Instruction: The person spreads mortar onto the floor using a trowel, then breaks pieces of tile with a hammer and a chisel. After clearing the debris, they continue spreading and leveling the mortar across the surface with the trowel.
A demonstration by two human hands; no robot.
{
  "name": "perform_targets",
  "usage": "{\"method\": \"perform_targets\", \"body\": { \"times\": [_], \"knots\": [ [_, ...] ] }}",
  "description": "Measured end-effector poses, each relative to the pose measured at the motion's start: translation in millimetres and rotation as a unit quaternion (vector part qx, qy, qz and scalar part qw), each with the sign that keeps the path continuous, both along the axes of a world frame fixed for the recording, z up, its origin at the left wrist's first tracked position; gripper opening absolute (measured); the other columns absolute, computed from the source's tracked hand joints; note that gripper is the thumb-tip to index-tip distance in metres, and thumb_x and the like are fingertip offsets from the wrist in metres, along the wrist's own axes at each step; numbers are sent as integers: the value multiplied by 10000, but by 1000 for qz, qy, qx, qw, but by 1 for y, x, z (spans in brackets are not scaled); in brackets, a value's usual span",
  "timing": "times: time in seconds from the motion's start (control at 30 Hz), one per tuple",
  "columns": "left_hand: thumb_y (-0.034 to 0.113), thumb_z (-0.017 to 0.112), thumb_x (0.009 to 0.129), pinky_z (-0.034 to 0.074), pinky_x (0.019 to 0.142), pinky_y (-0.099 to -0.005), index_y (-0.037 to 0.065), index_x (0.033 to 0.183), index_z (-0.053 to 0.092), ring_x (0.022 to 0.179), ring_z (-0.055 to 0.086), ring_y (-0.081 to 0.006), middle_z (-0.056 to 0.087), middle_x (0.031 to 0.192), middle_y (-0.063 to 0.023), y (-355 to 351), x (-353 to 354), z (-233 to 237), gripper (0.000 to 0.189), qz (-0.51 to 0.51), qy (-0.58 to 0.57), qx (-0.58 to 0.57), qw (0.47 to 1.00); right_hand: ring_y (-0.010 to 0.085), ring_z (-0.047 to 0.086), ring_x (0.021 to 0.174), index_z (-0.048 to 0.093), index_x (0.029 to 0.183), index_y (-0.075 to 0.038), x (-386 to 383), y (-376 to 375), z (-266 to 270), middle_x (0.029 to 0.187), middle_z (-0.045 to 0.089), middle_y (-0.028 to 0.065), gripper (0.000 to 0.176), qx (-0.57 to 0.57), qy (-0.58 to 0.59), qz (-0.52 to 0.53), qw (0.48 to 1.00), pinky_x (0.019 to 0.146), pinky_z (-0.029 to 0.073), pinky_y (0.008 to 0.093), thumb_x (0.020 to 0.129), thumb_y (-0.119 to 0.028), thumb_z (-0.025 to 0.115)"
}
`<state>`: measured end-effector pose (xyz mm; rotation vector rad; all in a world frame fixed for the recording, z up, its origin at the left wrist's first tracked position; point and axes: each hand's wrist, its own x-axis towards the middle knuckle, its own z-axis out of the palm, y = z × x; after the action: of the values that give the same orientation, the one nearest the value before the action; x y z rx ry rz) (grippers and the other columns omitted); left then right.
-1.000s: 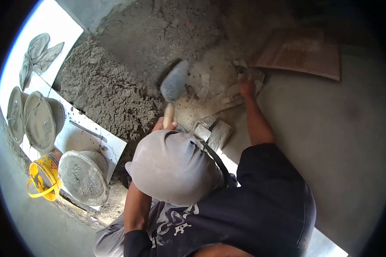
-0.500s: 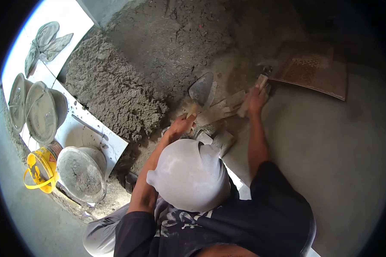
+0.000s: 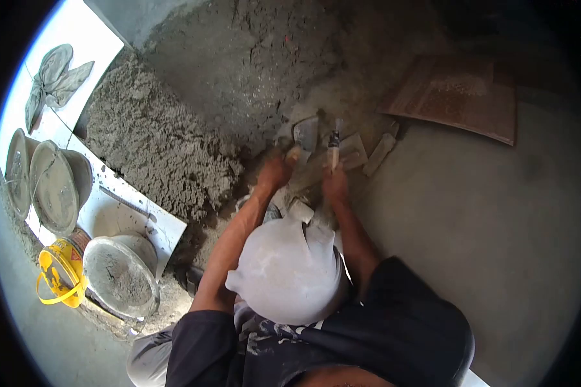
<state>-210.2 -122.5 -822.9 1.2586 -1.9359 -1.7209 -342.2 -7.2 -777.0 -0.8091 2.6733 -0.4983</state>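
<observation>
My left hand [image 3: 276, 171] is closed around the handle of a trowel [image 3: 306, 133], whose grey blade points away from me beside the mortar. My right hand [image 3: 335, 184] is closed around a wooden-handled tool [image 3: 334, 160] with a dark, narrow far end; its exact kind does not show. Both hands are close together. Flat, dusty broken pieces [image 3: 352, 152] lie just beyond and right of my right hand, with a longer strip [image 3: 380, 155] farther right. A small pale block [image 3: 300, 210] sits nearer to me, between my forearms.
A heap of wet mortar [image 3: 161, 138] spreads at the left. Beyond it, a white board [image 3: 126, 200] bears mortar-coated basins [image 3: 57, 187]. A grey bowl [image 3: 121, 274] and yellow bucket [image 3: 61, 271] stand nearby. Brown patterned tiles [image 3: 455, 100] lie at upper right.
My right hand has moved left and nearer to me with its tool, away from the brown tiles and close to my left hand. My left hand still grips the trowel, slightly shifted.
</observation>
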Motion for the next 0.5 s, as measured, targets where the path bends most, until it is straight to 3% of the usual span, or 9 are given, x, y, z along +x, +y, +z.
{"method": "perform_targets", "body": {
  "times": [0.03, 0.1, 0.23, 0.3, 0.33, 0.4, 0.43, 0.5],
  "knots": [
    [471, 496, 857, 404, 912, -473, -12, 1210, 481, 1096, 504, -437, 537, 1145, -309, -10, -3, -4, 599, 5, 3, -8, 1000, 370, 603, 659, 466, 1002, 23, -5, -8, -7, 714, 595, 186, 327, -8, 3, 5, 1000, 606, 471, 428, 891, -277, 535],
    [487, 482, 859, 399, 923, -473, -49, 1205, 473, 1105, 499, -439, 525, 1149, -326, -5, 2, 2, 638, -47, -73, 46, 995, 425, 600, 696, 461, 1052, 36, 3, 3, -10, 777, 608, 236, 385, -173, -104, -84, 976, 625, 476, 449, 882, -300, 541],
    [424, 500, 873, 407, 896, -428, -16, 1189, 497, 1078, 539, -397, 574, 1104, -273, -8, -2, 10, 542, -62, -114, 96, 987, 461, 577, 870, 501, 1032, 18, -6, -8, -17, 889, 602, 282, 398, -157, 9, -41, 987, 737, 437, 486, 877, -348, 530],
    [439, 504, 872, 395, 916, -416, -21, 1213, 483, 1108, 525, -381, 554, 1147, -275, 0, -1, -10, 573, -41, -63, 82, 994, 459, 573, 884, 488, 1038, 27, -18, -11, -12, 906, 601, 284, 407, 0, -133, -88, 987, 759, 428, 492, 876, -344, 531],
    [439, 504, 872, 395, 916, -416, -21, 1213, 483, 1108, 525, -381, 554, 1147, -275, 1, -5, -25, 573, -36, -60, 79, 994, 459, 573, 884, 488, 1038, 27, -17, -12, -15, 906, 601, 284, 407, -3, -130, -83, 988, 759, 428, 492, 876, -344, 531],
    [444, 500, 874, 380, 937, -419, -11, 1242, 468, 1149, 492, -380, 517, 1196, -288, 10, -6, -53, 586, -27, -31, 19, 999, 264, 620, 570, 461, 1104, 31, -10, 7, -36, 717, 604, 171, 425, -220, -30, -81, 972, 495, 472, 355, 886, -324, 545],
    [444, 500, 874, 380, 937, -419, -11, 1242, 468, 1149, 492, -380, 517, 1196, -288, 19, 2, -57, 586, -28, -38, 28, 998, 264, 620, 570, 461, 1104, 31, -7, 15, -44, 717, 604, 171, 425, -210, -37, -84, 973, 495, 472, 355, 886, -324, 545],
    [519, 438, 873, 391, 945, -467, -66, 1236, 453, 1104, 503, -444, 538, 1127, -330, 8, 0, -30, 689, -69, -63, 35, 995, 233, 603, 549, 463, 1114, 24, -20, 4, -41, 689, 587, 143, 436, 28, -70, -85, 994, 487, 472, 349, 878, -329, 561]
  ]
}}
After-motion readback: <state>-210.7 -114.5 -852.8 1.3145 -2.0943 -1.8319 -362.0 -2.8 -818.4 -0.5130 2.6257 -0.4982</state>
